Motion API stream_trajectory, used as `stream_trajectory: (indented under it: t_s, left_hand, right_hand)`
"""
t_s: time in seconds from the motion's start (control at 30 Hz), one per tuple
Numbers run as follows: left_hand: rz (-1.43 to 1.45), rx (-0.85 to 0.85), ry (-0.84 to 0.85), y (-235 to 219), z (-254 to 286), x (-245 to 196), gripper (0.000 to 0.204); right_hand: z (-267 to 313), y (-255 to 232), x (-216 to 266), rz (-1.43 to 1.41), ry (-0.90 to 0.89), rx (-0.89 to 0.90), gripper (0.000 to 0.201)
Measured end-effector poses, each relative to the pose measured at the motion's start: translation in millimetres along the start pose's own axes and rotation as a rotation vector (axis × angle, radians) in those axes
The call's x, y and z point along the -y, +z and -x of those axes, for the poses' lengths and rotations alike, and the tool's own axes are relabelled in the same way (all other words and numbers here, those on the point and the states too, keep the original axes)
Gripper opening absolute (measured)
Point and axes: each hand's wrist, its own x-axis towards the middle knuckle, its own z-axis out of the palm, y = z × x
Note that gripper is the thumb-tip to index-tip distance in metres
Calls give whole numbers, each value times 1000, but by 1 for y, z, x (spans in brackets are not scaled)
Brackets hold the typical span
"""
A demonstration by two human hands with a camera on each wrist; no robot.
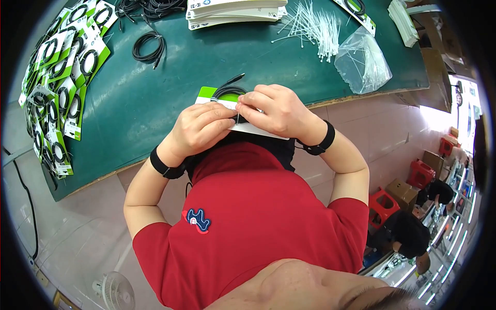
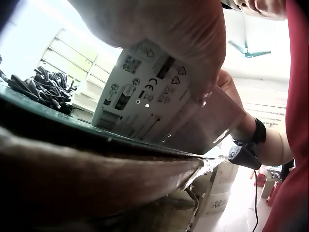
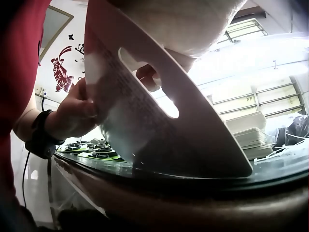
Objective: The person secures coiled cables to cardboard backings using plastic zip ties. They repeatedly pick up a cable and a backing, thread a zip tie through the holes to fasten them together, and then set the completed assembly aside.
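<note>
a packing workshop: green bench (image 1: 206, 57), carded cables (image 1: 62, 77), loose zip ties (image 1: 315, 23)

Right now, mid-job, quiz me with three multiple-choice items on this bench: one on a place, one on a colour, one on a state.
1. Where do the loose white cable ties lie?
A. far side of the table, beside a clear plastic bag
B. on the floor
C. in the person's lap

2. What colour is the table top?
A. red
B. dark green
C. white

3. What are the hands doing?
A. both resting flat
B. only one touches the card
C. left hand and right hand both grip the packaging card

Key: 1 A, the head view shows them by the bag; 2 B, the surface is green; 3 C, fingers of both curl round the card.
</note>
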Motion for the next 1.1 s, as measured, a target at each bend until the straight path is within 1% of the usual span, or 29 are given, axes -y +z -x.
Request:
stream_trajectory:
  t_s: [0.13, 0.4, 0.57, 0.93, 1.07, 1.1]
  left_hand:
    - [5, 16, -12, -2, -1, 1, 22]
    - [24, 25, -19, -4, -2, 4, 22]
    - [89, 21, -16, -7, -5, 8, 25]
    - [130, 29, -48, -11, -10, 10, 22]
    - [153, 32, -55, -13, -12, 16, 21]
    - [181, 48, -82, -14, -14, 18, 20]
  right_hand:
    - [-3, -2, 2, 45, -18, 7, 20]
    - [-3, -3, 1, 38, -46, 20, 21]
    - [-7, -7, -3, 50, -65, 35, 20]
    - [-10, -5, 2, 152, -90, 0, 19]
    - [-12, -7, -2, 139, -82, -12, 17]
    - [-13, -8, -3, 142, -86, -13, 17]
